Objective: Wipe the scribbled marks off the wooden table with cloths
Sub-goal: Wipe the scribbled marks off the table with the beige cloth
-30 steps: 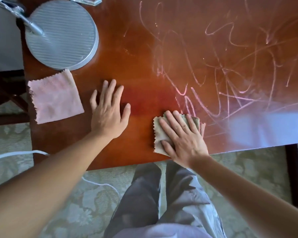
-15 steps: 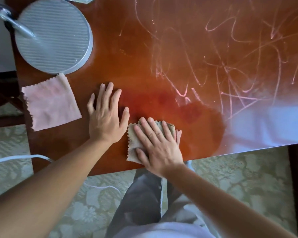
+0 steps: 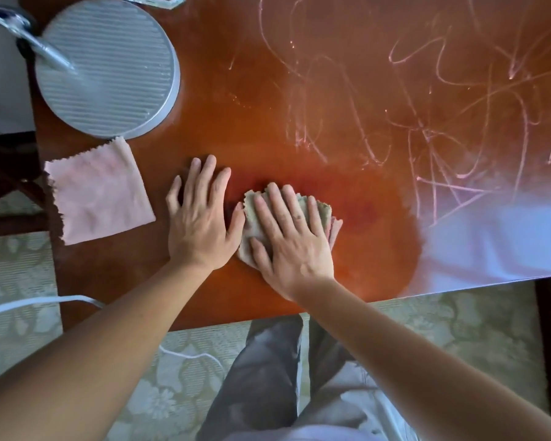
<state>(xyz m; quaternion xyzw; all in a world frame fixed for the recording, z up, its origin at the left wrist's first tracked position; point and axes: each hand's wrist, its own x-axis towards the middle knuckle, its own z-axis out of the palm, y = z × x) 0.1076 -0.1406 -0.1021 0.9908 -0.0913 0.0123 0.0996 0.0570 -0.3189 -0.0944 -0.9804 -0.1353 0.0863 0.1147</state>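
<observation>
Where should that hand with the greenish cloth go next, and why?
Probably sweep right and away, toward the pink scribbles. The right hand presses the greenish cloth flat on a patch of the wooden table that already looks clean, beside the left hand, while the marks lie untouched farther off.

Glossy wood, soft cloth, ribbed metal.

We see the table (image 3: pixel 268 90) as reddish wood with a smooth, shiny varnish that mirrors pale light at its right edge; chalky, matt scribbles (image 3: pixel 442 128) dull the gloss there. Left of them, the beige cloth (image 3: pixel 252 211) looks like soft woven fabric with pinked edges, as does the pink cloth (image 3: pixel 99 192). Beyond it, the lamp base (image 3: pixel 109 68) is matt grey metal, finely ribbed.
</observation>
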